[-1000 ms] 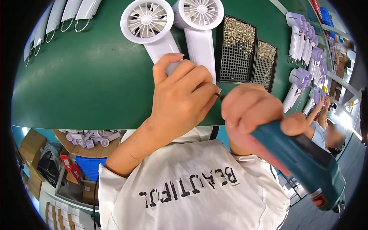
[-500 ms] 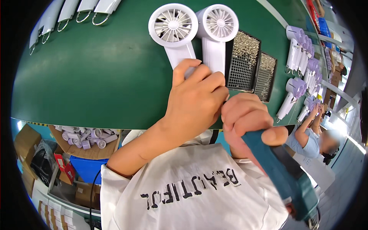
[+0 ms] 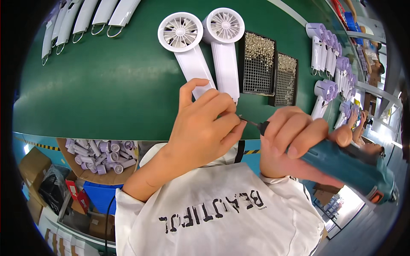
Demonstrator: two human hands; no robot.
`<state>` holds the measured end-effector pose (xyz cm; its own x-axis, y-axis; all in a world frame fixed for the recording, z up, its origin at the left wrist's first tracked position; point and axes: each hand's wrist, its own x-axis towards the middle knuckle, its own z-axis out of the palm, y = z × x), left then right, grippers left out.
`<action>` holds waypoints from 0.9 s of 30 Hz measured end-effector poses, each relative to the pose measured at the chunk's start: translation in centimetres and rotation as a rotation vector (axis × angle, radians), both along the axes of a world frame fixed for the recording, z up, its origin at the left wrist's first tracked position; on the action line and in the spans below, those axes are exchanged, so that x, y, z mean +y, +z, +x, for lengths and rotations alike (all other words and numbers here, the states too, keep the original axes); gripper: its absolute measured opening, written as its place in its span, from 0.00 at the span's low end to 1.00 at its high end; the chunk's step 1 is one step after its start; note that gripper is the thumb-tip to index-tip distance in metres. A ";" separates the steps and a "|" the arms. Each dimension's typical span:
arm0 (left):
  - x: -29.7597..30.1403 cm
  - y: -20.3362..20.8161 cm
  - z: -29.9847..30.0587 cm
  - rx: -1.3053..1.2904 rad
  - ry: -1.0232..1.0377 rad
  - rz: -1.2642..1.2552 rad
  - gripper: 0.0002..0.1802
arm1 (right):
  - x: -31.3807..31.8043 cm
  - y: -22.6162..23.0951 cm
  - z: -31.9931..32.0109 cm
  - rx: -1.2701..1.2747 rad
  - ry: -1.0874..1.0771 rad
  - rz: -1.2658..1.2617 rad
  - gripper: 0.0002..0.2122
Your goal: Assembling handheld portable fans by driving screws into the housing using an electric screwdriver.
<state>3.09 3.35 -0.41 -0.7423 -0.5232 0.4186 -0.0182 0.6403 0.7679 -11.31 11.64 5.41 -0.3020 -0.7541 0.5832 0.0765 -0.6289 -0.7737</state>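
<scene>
1. Hands met low at the middle of the green bench [image 3: 106, 94]. The left hand [image 3: 205, 128] was curled shut with its fingertips pinched on something small at the bottom end of a white fan handle; what it pinched was hidden under the fingers, so I could not tell its shape.

2. The right hand [image 3: 294, 141] was wrapped tight round a teal electric screwdriver [image 3: 341, 164]. The tool's long axis ran from about four o'clock, where its body stuck out past the wrist, up to about ten o'clock, where the thin dark bit [image 3: 252, 122] reached the left hand's fingertips.

3. So the work point lay at roughly three o'clock from the left hand and at ten o'clock from the right hand, right between them. The left hand was already on it; the right reached it only through the bit.

4. The nearer white fan [image 3: 188, 47] lay with its round grille at twelve o'clock from the left hand and its handle slanting down toward it. Its long axis ran from eleven to five o'clock, and the lower end went under the fingers.

5. A second white fan [image 3: 224, 42] lay just beside the first, on its right, handle also pointing down.

6. Two black screw trays [image 3: 258, 70] sat at about one o'clock from the hands, close beside that second fan.
</scene>
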 end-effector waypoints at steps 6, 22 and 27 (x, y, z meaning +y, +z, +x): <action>-0.5 1.2 1.1 0.035 0.095 0.127 0.19 | -0.1 0.3 0.0 -0.087 0.020 -0.030 0.31; -0.8 -1.6 1.4 0.182 0.011 0.160 0.13 | -0.8 -0.7 1.6 -0.290 0.054 -0.020 0.35; -0.4 -1.7 1.3 0.178 0.001 0.130 0.14 | -0.7 -1.1 1.5 -0.272 0.047 0.019 0.30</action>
<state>4.36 2.95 -2.15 -0.6617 -0.5825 0.4721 0.1246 0.5354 0.8353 -9.78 10.95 4.29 -0.4098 -0.7810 0.4713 0.3117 -0.6055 -0.7323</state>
